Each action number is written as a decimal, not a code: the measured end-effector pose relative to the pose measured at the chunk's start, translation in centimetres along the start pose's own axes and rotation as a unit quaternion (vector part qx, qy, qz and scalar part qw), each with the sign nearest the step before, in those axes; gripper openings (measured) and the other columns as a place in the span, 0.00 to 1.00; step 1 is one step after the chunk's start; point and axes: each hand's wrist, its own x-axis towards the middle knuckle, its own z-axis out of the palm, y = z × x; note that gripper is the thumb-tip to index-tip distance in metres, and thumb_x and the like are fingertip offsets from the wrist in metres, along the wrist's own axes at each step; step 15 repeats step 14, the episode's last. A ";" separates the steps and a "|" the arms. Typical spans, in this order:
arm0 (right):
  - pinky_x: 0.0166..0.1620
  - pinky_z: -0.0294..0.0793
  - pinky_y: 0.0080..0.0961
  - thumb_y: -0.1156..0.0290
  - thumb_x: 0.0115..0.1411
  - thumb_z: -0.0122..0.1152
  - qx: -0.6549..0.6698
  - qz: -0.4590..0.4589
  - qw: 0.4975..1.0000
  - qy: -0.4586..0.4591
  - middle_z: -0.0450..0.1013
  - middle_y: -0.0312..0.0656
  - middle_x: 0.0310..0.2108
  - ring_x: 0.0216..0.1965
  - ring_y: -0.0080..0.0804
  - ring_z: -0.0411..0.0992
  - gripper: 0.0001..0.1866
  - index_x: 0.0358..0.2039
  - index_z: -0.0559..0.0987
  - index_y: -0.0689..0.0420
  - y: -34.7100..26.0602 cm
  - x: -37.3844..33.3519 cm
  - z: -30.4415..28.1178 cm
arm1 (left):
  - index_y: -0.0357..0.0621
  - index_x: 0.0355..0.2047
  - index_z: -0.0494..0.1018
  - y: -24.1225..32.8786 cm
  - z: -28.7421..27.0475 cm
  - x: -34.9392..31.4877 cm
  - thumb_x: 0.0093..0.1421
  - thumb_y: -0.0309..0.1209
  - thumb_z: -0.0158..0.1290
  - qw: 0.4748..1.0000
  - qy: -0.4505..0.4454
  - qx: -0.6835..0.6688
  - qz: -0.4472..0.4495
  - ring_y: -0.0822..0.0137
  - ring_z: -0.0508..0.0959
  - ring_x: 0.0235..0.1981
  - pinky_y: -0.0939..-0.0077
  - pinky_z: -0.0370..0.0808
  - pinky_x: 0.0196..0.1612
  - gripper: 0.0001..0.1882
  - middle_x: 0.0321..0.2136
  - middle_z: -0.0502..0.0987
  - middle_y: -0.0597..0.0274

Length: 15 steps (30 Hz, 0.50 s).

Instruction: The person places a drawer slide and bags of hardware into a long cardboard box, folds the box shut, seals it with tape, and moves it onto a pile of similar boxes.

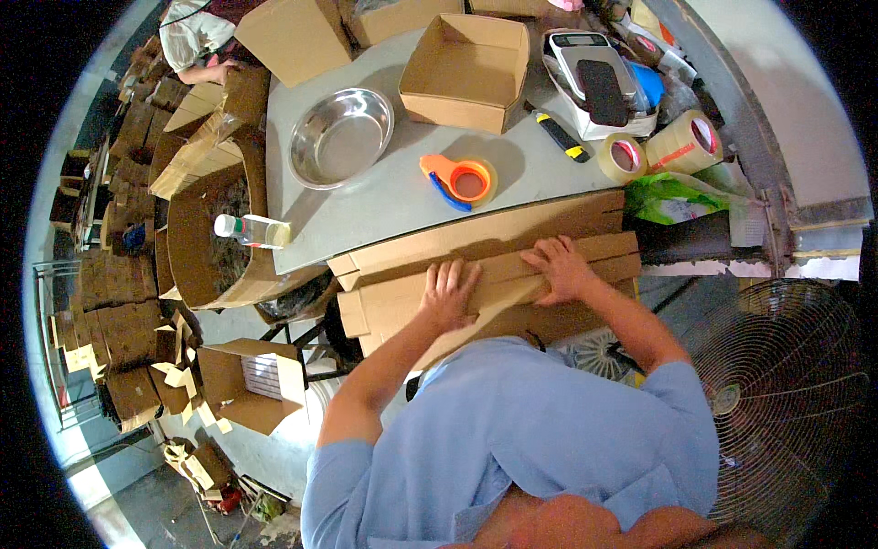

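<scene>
2 hands (left [448, 293], right [562, 270]) press flat, fingers spread, on folded cardboard [476, 240].

Taking the steel bowl [340, 137] on the desk [393, 197] as the mark: just to its right stands an open, empty brown carton [465, 71], square and shallow. Behind the bowl, at the desk's far edge, sit two more closed brown boxes [294, 38]. Right of the open carton, a white scale shows a small grey screen [578, 40]. In front of the bowl, at the near edge, lies a stack of flattened brown cartons [485, 261]. Left of the bowl, beyond the desk, heaps of folded cartons [128, 302] cover the floor, one open box [245, 384] among them.
</scene>
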 end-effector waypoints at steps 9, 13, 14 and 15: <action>0.58 0.47 0.55 0.48 0.29 0.71 0.016 0.019 1.000 0.001 0.56 0.46 0.55 0.56 0.47 0.54 0.57 0.61 0.54 0.45 -1.3 -0.6 -2.1 | 0.57 0.61 0.52 2.7 0.7 2.6 0.40 0.56 0.57 1.000 0.010 -0.021 0.014 0.47 0.54 0.57 0.43 0.50 0.57 0.48 0.57 0.53 0.43; 0.60 0.44 0.52 0.46 0.29 0.70 0.050 -0.002 0.998 0.048 0.54 0.44 0.58 0.59 0.47 0.51 0.58 0.61 0.53 0.47 0.6 -2.2 1.3 | 0.57 0.61 0.51 4.8 1.2 4.7 0.43 0.56 0.56 0.997 0.041 -0.002 0.068 0.50 0.53 0.58 0.44 0.49 0.57 0.47 0.59 0.51 0.49; 0.62 0.40 0.51 0.47 0.28 0.71 0.050 0.005 0.999 0.017 0.51 0.43 0.59 0.61 0.48 0.47 0.59 0.60 0.52 0.49 1.0 -3.0 1.2 | 0.57 0.61 0.50 5.3 1.4 3.9 0.44 0.56 0.56 0.997 0.046 -0.011 0.067 0.51 0.53 0.58 0.44 0.48 0.57 0.47 0.60 0.50 0.50; 0.62 0.40 0.51 0.47 0.28 0.71 0.050 0.005 0.999 0.017 0.51 0.43 0.59 0.61 0.48 0.47 0.59 0.60 0.52 0.49 1.0 -3.0 1.2 | 0.57 0.61 0.50 5.3 1.4 3.9 0.44 0.56 0.56 0.997 0.046 -0.011 0.067 0.51 0.53 0.58 0.44 0.48 0.57 0.47 0.60 0.50 0.50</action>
